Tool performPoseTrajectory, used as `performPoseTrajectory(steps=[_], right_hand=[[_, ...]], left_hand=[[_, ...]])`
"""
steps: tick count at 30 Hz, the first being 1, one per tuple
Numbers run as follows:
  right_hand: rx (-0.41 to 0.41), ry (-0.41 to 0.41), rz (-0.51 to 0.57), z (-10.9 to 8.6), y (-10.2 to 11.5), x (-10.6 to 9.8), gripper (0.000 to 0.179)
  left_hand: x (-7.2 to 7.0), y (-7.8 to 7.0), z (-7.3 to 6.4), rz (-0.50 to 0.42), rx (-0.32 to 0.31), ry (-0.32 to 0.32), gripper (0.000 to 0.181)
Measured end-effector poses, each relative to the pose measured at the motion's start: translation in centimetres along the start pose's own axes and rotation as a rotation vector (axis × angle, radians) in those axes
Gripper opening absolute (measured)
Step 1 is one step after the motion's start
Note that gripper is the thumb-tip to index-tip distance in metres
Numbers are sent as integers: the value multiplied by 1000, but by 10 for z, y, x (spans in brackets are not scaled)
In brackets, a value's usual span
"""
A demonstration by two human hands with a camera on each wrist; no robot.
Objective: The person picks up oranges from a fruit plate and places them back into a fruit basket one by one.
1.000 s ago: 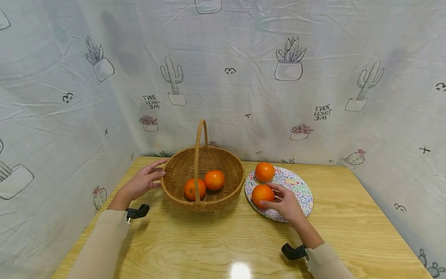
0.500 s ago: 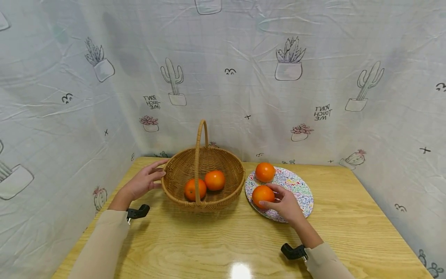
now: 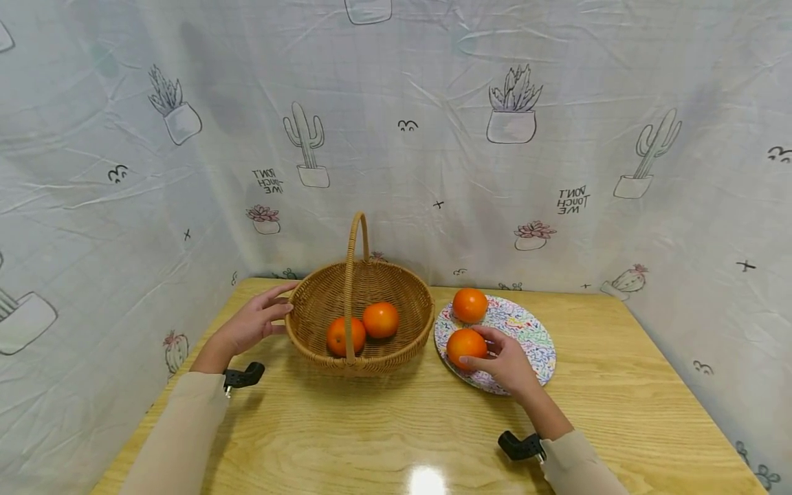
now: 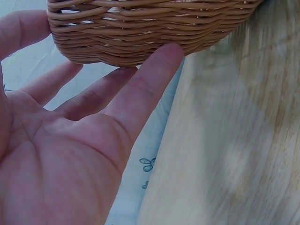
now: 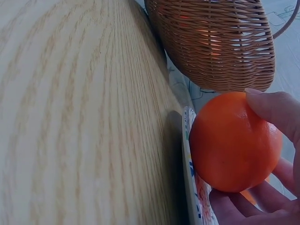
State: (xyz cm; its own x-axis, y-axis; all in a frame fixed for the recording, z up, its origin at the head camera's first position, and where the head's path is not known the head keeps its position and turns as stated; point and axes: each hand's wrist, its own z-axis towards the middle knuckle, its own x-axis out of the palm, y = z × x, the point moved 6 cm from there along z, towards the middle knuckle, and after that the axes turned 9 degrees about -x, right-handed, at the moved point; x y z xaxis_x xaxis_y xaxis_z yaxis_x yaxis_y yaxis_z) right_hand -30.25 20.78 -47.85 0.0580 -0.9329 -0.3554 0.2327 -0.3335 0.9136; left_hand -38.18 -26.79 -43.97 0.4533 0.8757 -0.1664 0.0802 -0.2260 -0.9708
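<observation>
In the head view my right hand (image 3: 509, 363) grips an orange (image 3: 467, 348) low over the near left part of a round plate (image 3: 532, 337) with a multicoloured pattern. Thumb and fingers curl round the same orange (image 5: 234, 142) in the right wrist view, at the plate's rim (image 5: 191, 183). Another orange (image 3: 470, 305) sits at the plate's back left. On the left stands a wicker basket (image 3: 396, 275) with a tall handle, holding two oranges (image 3: 381, 320). My left hand (image 3: 255, 323) touches the basket's left side. Its fingers (image 4: 145, 86) lie nearly straight against the woven wall (image 4: 140, 33).
The basket's arched handle (image 3: 350, 289) rises over its middle. Both stand on a wooden table (image 3: 346, 440), whose back edge meets a pale curtain (image 3: 383, 165) printed with cacti. Curtain also hangs on the left and right sides. A black wrist mount (image 3: 521, 445) sits on each forearm.
</observation>
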Motion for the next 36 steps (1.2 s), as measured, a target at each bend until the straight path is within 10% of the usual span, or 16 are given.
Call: performPoseTrajectory(steps=[36], right_hand=[[20,-47,71,12,16,-3,72]], left_hand=[[1,-3,-2,43,-2,-21,68]])
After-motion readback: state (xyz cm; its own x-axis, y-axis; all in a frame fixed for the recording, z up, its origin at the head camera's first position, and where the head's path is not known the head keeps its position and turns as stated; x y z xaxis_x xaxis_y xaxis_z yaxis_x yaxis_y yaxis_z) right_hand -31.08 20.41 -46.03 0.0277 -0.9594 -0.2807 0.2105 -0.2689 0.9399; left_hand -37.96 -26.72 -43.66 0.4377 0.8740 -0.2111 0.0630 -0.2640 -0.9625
